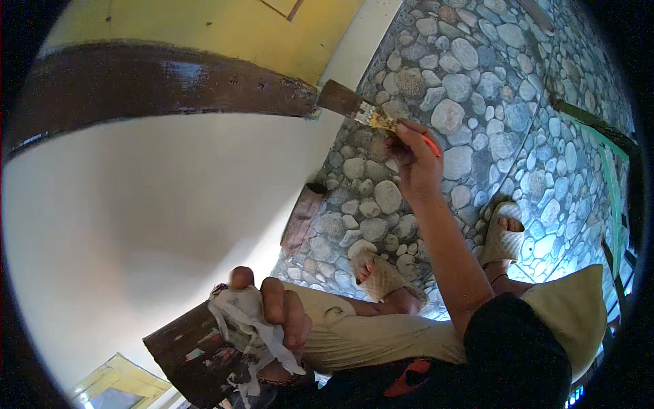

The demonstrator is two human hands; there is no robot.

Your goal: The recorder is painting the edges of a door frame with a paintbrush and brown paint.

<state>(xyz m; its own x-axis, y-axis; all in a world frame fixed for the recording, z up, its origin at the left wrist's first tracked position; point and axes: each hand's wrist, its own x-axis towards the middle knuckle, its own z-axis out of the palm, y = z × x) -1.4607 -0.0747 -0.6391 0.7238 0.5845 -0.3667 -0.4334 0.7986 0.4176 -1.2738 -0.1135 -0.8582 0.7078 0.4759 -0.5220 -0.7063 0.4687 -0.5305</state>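
Note:
My right hand [417, 157] is closed round a paintbrush [373, 116] with an orange handle and a paint-crusted ferrule. Its dark brown bristles meet or almost meet the end of a brown painted band [252, 88] that runs between a yellow surface [204, 31] and a white wall [157, 177]. Low on the left, my left hand [289, 317] grips a dark brown, paint-smeared container [187, 354] together with a crumpled white rag [248, 327]. The container's inside is hidden.
A floor with a pebble pattern [456, 160] spreads under my sandalled feet [381, 276]. Against the wall's foot lies a brownish piece [303, 218] that I cannot identify. Green strips [606, 163] edge a dark frame at the far right. A yellow frame [119, 382] shows at the lower left.

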